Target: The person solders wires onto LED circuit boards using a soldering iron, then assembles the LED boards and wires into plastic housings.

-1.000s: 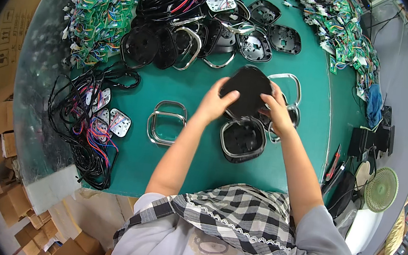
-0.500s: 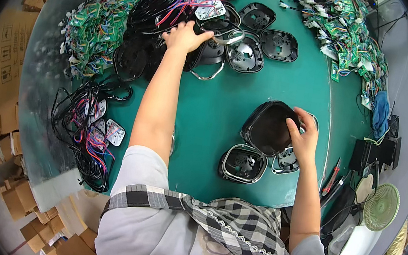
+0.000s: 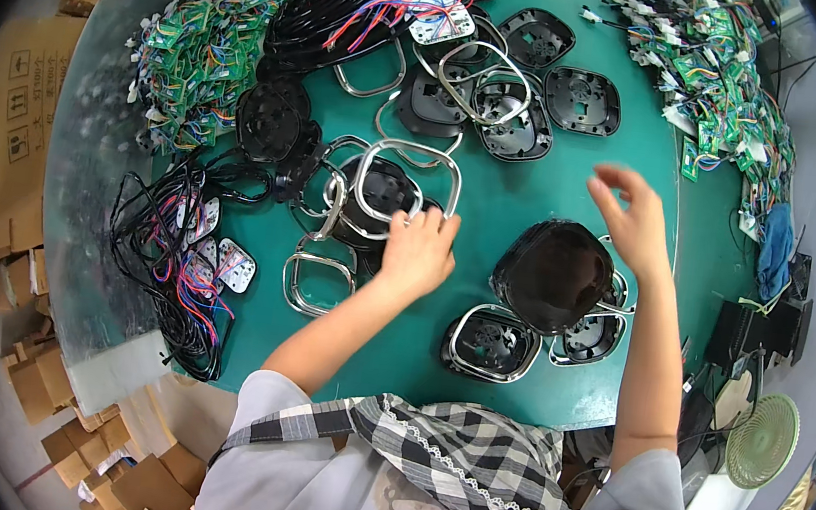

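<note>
Near the middle of the green table, my left hand (image 3: 418, 252) has its fingers closed on the lower edge of a silver rounded-square ring frame (image 3: 454, 185), which is tilted up. Under and beside it lie a black round-cornered housing (image 3: 387, 195) and more silver frames (image 3: 325, 258). My right hand (image 3: 631, 218) is raised with nothing in it, thumb and fingers apart, slightly blurred. Just below it stands a stack of dark, glossy covers (image 3: 554, 277). A black housing with a silver rim (image 3: 494, 342) sits in front of that stack, with another rimmed housing (image 3: 590, 338) to its right.
Green circuit boards with wires are heaped at far left (image 3: 204, 60) and far right (image 3: 723, 100). A black cable coil (image 3: 324, 19) and several black housings (image 3: 584, 101) lie at the back. Wired white plates (image 3: 236, 266) are at left. A green basket (image 3: 763, 437) stands at right.
My left hand has come back from the rear pile toward me and now grips a silver frame. Several frames now lie mid-table. My right hand has lifted off the dark stack.
</note>
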`<state>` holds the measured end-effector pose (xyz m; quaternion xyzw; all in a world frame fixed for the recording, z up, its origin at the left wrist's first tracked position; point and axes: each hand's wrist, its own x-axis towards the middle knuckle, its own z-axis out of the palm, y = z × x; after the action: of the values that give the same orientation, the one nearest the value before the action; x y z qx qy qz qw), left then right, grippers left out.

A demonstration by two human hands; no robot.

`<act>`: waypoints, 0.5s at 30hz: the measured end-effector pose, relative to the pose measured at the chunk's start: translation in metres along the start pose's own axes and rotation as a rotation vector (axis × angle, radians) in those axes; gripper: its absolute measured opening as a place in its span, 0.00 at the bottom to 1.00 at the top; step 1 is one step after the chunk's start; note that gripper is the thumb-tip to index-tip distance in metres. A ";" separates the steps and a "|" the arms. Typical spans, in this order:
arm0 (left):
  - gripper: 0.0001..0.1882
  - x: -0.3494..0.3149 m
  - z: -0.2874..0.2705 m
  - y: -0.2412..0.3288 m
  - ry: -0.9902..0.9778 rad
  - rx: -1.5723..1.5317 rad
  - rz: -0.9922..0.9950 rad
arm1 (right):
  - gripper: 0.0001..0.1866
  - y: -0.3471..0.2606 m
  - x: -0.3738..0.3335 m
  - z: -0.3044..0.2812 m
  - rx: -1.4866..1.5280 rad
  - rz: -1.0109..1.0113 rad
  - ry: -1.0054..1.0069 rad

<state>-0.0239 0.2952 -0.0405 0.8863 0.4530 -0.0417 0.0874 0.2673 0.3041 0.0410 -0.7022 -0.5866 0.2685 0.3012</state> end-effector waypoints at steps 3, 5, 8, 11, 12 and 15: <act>0.39 -0.014 -0.015 0.010 -0.142 0.019 0.160 | 0.17 0.003 0.075 0.029 -0.024 -0.094 -0.002; 0.43 -0.008 -0.058 -0.003 -0.344 -0.059 0.199 | 0.15 0.007 0.122 0.059 -0.122 -0.156 -0.053; 0.43 0.056 -0.143 -0.054 -0.702 -0.286 0.031 | 0.16 0.006 0.182 0.099 -0.283 -0.088 -0.095; 0.48 0.135 -0.133 -0.144 -0.058 -0.121 -0.082 | 0.21 0.004 0.235 0.145 -0.335 -0.072 -0.083; 0.52 0.162 -0.110 -0.173 0.271 0.063 -0.053 | 0.22 0.001 0.250 0.161 -0.340 -0.053 -0.078; 0.59 0.228 -0.065 -0.215 0.238 0.407 -0.139 | 0.22 -0.005 0.289 0.194 -0.362 -0.043 -0.005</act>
<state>-0.0647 0.6131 -0.0368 0.8509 0.5023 -0.0332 -0.1503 0.1713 0.6104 -0.0931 -0.7316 -0.6409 0.1538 0.1741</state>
